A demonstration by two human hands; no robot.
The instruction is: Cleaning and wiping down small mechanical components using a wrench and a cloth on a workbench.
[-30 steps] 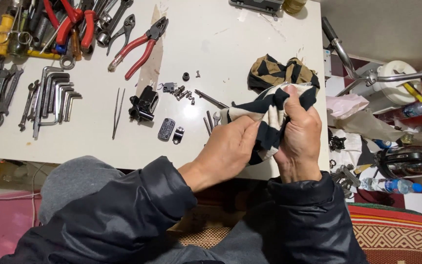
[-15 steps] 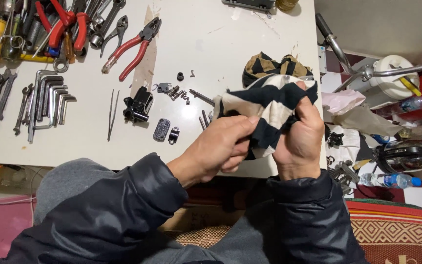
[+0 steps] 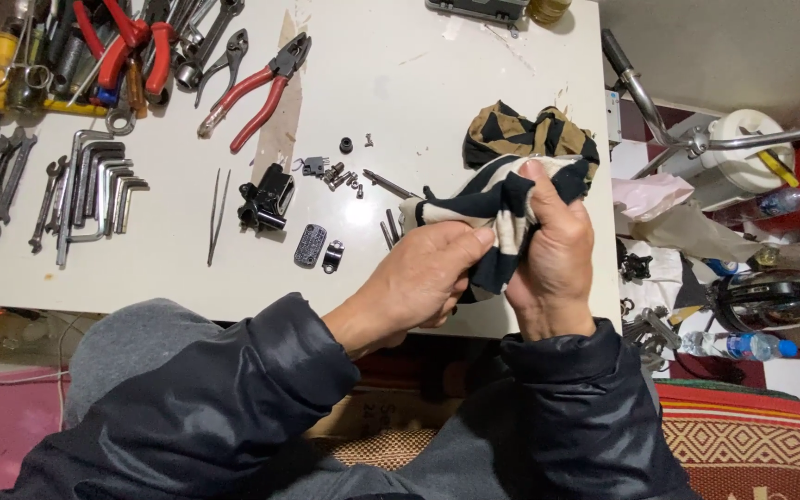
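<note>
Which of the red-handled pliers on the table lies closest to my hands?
The red-handled pliers lying alone, diagonally, just right of the tool pile. The other red-handled tools sit farther left, inside the pile.

Your arms are covered to the wrists by a dark, near-black jacket [image 3: 233,389] with a slight sheen, its fabric puffed and creased in soft folds across the lower half of the frame. Each sleeve ends in a plain cuff, with no markings or logos that you can make out. Your left hand [image 3: 428,278] and right hand [image 3: 557,259] are bare, with no gloves, rings or watch showing. At the lower left, beside your left sleeve, your knee shows in grey trousers [image 3: 131,343] of a plain, matte cloth.
</note>
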